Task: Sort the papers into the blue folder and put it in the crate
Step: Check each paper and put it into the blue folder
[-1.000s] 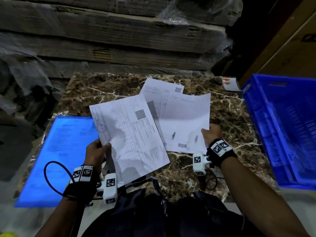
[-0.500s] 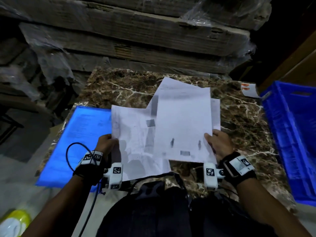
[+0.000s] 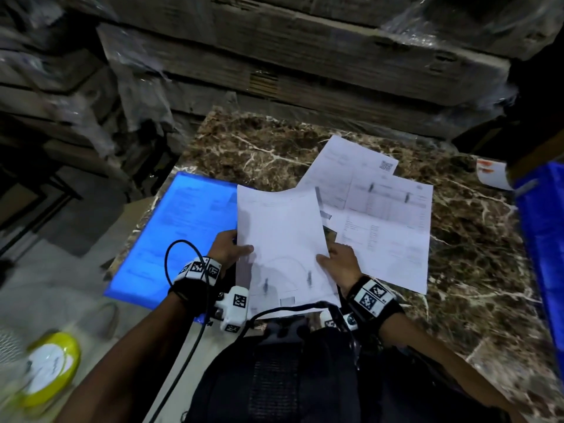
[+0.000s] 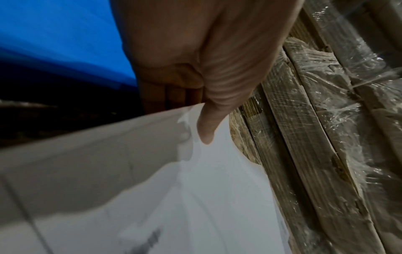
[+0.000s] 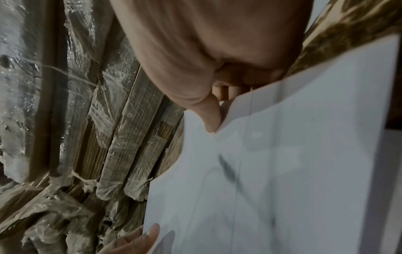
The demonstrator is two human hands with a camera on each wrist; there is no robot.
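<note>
From the head camera, the person holds a sheaf of papers above the near edge of a brown marble table. The left hand pinches the sheaf's left edge, thumb on top and fingers beneath. The right hand grips the right edge the same way. The sheaf is blank side up, with faint print showing through. Two more sheets lie flat on the table just beyond the right hand, overlapping each other, one with a square code near its far corner. The blue folder lies flat on the left part of the table, its near end past the table edge; the sheaf overlaps its right side as seen from above. The blue crate stands at the right edge of the picture, beside the table. Wrapped stacks of cardboard rise behind the table. A yellow roll lies low on the left, blurred.

From the left wrist camera, the left hand's thumb presses on the paper's top face, with the fingers tucked under the edge. The folder shows as a blue field behind the hand.

From the right wrist camera, the right hand's thumb lies on the paper, the fingers curled below. The other hand's fingertips show at the far edge of the sheaf.
</note>
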